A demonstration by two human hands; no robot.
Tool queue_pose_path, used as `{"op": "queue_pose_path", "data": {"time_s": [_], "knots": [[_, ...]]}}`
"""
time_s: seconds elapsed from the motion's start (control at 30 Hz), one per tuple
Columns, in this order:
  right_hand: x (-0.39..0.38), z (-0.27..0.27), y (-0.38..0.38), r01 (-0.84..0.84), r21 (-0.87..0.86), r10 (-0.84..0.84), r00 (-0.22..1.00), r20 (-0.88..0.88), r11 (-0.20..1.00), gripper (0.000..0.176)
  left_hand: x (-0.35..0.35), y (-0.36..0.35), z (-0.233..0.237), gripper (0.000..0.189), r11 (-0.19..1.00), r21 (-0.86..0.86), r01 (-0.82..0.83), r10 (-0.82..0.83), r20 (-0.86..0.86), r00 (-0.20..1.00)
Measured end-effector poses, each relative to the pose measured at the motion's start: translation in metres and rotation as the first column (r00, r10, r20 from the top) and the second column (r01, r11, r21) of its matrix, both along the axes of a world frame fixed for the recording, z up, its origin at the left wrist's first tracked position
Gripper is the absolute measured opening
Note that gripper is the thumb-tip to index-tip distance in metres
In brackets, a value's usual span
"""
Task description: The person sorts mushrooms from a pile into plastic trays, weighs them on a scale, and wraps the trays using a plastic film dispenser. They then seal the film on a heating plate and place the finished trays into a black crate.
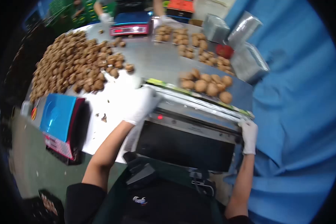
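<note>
In front of me stands a wrapping machine with a dark plate (186, 145) and a small red light. A shiny roll of clear plastic film (198, 106) lies across its far side, with a yellow-green strip along it. My left hand (143, 102), in a white glove, is closed at the film's left end; its fingers are blurred. At the right end my right hand (249, 134), also gloved, has its fingers curled over the film's edge. Just beyond the roll sits a group of brown rounded produce (207, 86), perhaps mushrooms.
A large heap of the same produce (74, 61) covers the table's left. A blue-topped scale (58, 117) stands near left, another scale (130, 26) at the back. Packed portions (181, 37) and clear plastic stacks (248, 61) lie far right. Across the table is a co-worker's gloved hand (106, 18).
</note>
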State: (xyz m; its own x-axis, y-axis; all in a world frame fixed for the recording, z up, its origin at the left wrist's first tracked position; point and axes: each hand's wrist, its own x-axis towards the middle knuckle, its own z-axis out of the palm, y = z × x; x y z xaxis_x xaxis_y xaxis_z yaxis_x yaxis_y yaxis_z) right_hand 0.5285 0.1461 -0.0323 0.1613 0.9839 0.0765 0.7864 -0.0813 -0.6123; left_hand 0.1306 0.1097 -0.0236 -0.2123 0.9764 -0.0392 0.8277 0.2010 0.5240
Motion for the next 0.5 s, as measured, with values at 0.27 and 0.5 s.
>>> {"op": "queue_pose_path", "data": {"time_s": [0.27, 0.5], "knots": [[0.014, 0.048, -0.065, -0.216, -0.244, -0.231, 0.086, -0.969, 0.945, 0.029, -0.039, -0.040, 0.025, 0.017, 0.995, -0.069, 0.079, 0.058, 0.990, 0.126], [0.025, 0.054, -0.080, -0.560, 0.085, 0.086, -0.024, -0.996, 0.824, 0.037, -0.029, -0.053, 0.023, 0.038, 0.845, 0.212, 0.491, -0.038, 0.940, -0.340]]}}
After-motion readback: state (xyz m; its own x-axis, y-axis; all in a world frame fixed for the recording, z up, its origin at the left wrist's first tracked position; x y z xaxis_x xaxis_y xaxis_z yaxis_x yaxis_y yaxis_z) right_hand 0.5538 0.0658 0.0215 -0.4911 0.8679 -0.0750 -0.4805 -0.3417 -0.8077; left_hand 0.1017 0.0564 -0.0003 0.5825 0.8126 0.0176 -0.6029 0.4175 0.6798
